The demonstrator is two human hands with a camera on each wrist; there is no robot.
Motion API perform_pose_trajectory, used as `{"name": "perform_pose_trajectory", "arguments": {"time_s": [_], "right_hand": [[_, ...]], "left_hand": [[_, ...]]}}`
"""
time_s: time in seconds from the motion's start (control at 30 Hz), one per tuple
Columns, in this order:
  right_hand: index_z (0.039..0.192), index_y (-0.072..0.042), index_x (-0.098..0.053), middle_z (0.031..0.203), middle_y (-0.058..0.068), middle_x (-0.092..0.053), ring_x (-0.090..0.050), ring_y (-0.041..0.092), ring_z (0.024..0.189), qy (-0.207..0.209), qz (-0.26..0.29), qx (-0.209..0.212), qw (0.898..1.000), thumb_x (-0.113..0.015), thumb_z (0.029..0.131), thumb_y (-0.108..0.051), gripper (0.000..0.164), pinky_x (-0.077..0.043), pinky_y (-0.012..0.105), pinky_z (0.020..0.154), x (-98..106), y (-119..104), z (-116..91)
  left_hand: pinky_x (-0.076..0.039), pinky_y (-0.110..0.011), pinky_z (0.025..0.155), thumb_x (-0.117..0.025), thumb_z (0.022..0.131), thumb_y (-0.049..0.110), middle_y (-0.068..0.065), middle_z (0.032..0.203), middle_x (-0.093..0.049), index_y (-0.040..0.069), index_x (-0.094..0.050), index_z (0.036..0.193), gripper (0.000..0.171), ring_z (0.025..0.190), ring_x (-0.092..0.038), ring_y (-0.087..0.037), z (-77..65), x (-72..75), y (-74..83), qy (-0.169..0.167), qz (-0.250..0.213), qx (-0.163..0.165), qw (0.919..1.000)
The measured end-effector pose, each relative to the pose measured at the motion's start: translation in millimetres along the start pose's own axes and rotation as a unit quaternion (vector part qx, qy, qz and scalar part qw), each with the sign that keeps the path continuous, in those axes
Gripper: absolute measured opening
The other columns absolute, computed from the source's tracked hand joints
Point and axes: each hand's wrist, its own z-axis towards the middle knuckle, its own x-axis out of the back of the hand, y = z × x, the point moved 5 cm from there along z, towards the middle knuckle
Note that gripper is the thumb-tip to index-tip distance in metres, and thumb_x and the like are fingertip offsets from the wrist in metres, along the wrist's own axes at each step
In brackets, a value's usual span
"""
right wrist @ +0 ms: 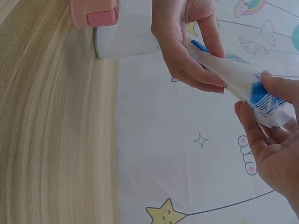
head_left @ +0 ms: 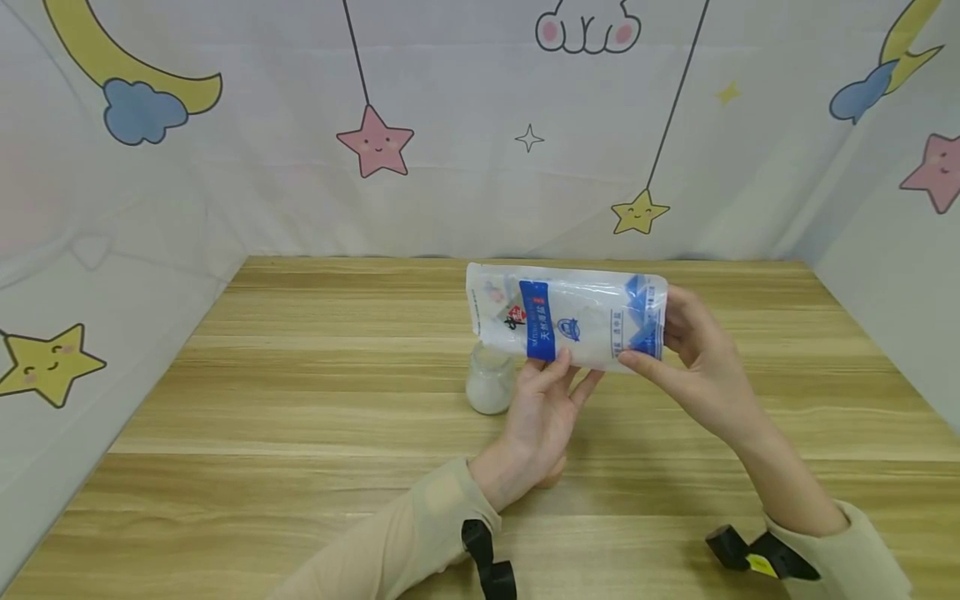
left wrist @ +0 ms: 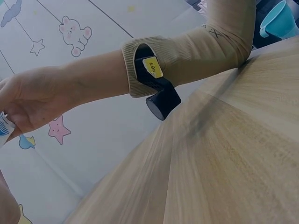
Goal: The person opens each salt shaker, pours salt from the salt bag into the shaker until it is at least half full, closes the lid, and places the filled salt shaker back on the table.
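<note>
A white and blue salt bag (head_left: 592,321) is held lengthwise above the table, its left end in front of the top of a glass jar (head_left: 489,387). My left hand (head_left: 542,417) grips the bag's lower edge from below, thumb in front and fingers behind. At the right end, my right hand (head_left: 701,362) pinches the bag between thumb and fingers. In the right wrist view both hands hold the bag (right wrist: 233,74). The jar looks whitish inside; its mouth is partly hidden by the bag. A pink piece (right wrist: 93,13) near the jar is mostly hidden behind my left wrist in the head view.
The wooden table (head_left: 300,400) is bordered by printed cloth walls (head_left: 465,200) at the back and sides. A light blue bucket (left wrist: 281,21) appears beyond the table edge in the left wrist view. Black camera mounts (head_left: 491,562) sit on both wrists.
</note>
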Motion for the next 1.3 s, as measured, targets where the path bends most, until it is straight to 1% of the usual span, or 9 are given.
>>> {"name": "perform_pose_trajectory", "arguments": {"time_s": [0.47, 0.67, 0.9, 1.17, 1.3], "right_hand": [[0.135, 0.002, -0.043, 0.118, -0.013, -0.061, -0.063, 0.002, 0.098, -0.001, -0.007, 0.024, 1.0, -0.069, 0.075, 0.018, 0.068, -0.054, 0.012, 0.084, -0.5, -3.0, -0.3], [0.136, 0.002, -0.043, 0.119, -0.012, -0.06, -0.063, 0.002, 0.099, 0.002, -0.006, 0.027, 1.0, -0.069, 0.074, 0.019, 0.069, -0.054, 0.012, 0.084, -0.3, -4.5, -0.2], [0.136, 0.002, -0.043, 0.12, -0.009, -0.061, -0.062, 0.003, 0.1, 0.007, 0.015, 0.028, 0.999, -0.069, 0.074, 0.019, 0.069, -0.053, 0.012, 0.084, 0.1, -4.9, -0.2], [0.137, 0.0, -0.043, 0.12, -0.009, -0.061, -0.062, 0.004, 0.101, 0.012, 0.024, 0.018, 0.999, -0.07, 0.074, 0.018, 0.07, -0.053, 0.012, 0.085, 0.8, -2.9, -1.0], [0.138, 0.0, -0.042, 0.122, -0.008, -0.061, -0.062, 0.004, 0.102, 0.01, 0.043, 0.021, 0.999, -0.069, 0.075, 0.018, 0.072, -0.053, 0.012, 0.085, 0.8, -2.5, -0.8]], "left_hand": [[-0.042, -0.039, 0.111, -0.048, 0.098, 0.01, 0.001, 0.137, -0.052, 0.018, -0.041, 0.139, 0.042, 0.122, -0.055, -0.012, 0.2, -0.2, -0.1, 0.004, 0.002, -0.001, 1.0], [-0.042, -0.039, 0.112, -0.048, 0.099, 0.01, 0.0, 0.138, -0.051, 0.019, -0.04, 0.139, 0.042, 0.122, -0.054, -0.013, -0.3, -1.2, 0.3, -0.003, -0.003, -0.002, 1.0], [-0.041, -0.04, 0.112, -0.049, 0.098, 0.011, 0.001, 0.136, -0.054, 0.019, -0.041, 0.139, 0.042, 0.12, -0.055, -0.013, -0.9, -1.8, 0.7, -0.008, -0.003, -0.002, 1.0], [-0.039, -0.04, 0.113, -0.048, 0.098, 0.012, 0.002, 0.134, -0.056, 0.02, -0.041, 0.139, 0.043, 0.117, -0.056, -0.011, -1.4, -1.5, 0.3, -0.017, -0.005, -0.003, 0.9998], [-0.039, -0.04, 0.114, -0.048, 0.098, 0.012, 0.002, 0.135, -0.056, 0.02, -0.04, 0.139, 0.043, 0.116, -0.057, -0.011, -1.2, -1.2, 0.2, -0.019, -0.01, -0.003, 0.9998]]}}
